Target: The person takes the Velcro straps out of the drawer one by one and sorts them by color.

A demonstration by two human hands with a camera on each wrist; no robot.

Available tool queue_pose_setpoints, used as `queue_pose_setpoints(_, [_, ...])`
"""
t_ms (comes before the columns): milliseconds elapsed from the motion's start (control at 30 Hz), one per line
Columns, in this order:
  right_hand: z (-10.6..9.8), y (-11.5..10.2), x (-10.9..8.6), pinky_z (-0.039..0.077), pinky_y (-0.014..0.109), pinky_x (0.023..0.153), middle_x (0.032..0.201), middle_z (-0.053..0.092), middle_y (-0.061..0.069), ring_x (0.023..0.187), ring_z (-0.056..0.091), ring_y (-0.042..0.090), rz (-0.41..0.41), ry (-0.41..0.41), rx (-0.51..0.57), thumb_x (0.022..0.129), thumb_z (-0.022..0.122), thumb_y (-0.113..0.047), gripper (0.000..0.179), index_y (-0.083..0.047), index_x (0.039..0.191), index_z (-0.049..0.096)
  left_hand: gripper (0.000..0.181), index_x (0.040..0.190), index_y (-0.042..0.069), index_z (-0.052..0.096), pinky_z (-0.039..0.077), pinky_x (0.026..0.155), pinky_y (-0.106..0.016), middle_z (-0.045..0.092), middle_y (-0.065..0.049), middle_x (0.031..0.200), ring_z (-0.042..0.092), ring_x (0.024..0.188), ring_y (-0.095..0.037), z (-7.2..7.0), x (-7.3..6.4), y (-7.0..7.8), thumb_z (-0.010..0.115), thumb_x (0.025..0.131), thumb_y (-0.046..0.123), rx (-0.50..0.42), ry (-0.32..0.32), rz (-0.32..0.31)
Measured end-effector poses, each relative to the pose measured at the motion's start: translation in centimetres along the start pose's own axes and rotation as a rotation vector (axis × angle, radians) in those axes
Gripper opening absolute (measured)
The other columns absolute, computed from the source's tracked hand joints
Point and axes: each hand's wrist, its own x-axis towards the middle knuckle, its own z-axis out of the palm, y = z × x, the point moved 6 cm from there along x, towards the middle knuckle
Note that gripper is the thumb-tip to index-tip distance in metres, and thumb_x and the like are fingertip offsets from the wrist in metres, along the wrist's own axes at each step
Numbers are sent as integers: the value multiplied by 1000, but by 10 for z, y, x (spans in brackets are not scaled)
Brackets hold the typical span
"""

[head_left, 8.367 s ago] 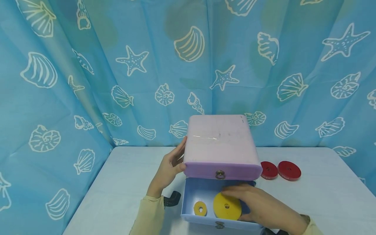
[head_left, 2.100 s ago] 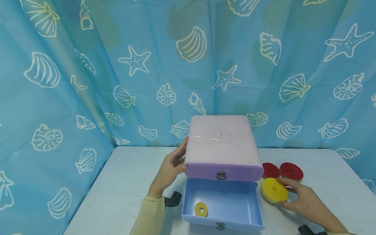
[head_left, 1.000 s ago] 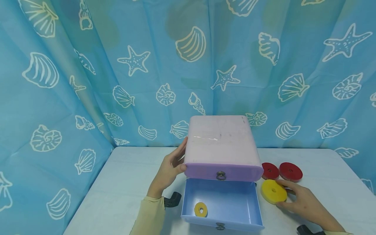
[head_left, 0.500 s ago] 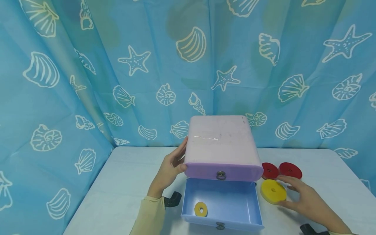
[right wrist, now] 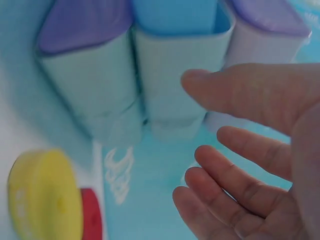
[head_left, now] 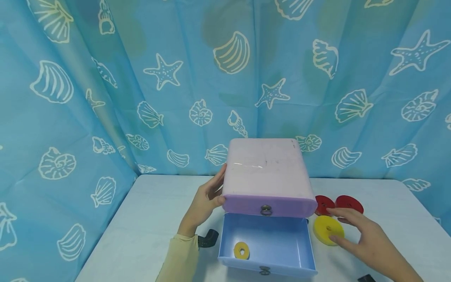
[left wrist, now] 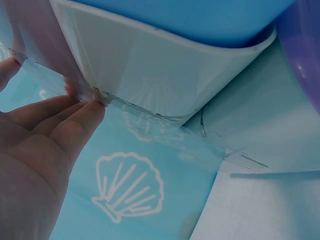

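Head view: right hand point(head_left: 370, 239), fingers parted, is withdrawing, leaving the big yellow disc point(head_left: 321, 227) outside the drawer point(head_left: 275, 246); left hand point(head_left: 203, 206), straight-fingered, is touching the box point(head_left: 267, 174).

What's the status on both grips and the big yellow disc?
Left grip against box. Right grip empty, near big yellow disc. Disc on table, red discs close behind.

Curtained nook, one; type of room beyond not discernible. Blue curtain point(head_left: 197, 82), printed with white seashells and starfish, hung at back and left side. Pale worktop point(head_left: 155, 207), plain, standing against the curtain.
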Motion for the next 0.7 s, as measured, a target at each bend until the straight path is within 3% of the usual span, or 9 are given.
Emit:
queue_pose_setpoints(267, [-12,-39,-12,48,71,85,130,64,3,118,59,34,-73,45,64,77,88,-38,65,-21,133,62,92,160,26,29,32,113,-59,30,5,163,31,148,-21,0,1,0,65,86,68,9,4,-4])
queue_pose_setpoints(700, [-8,-81,-18,54,62,86,124,62,-18,115,61,16,-160,-30,126,81,84,-42,53,-33,129,64,91,159,26,30,34,113,-55,30,5,163,32,148,-21,1,1,2,65,86,68,4,12,-21])
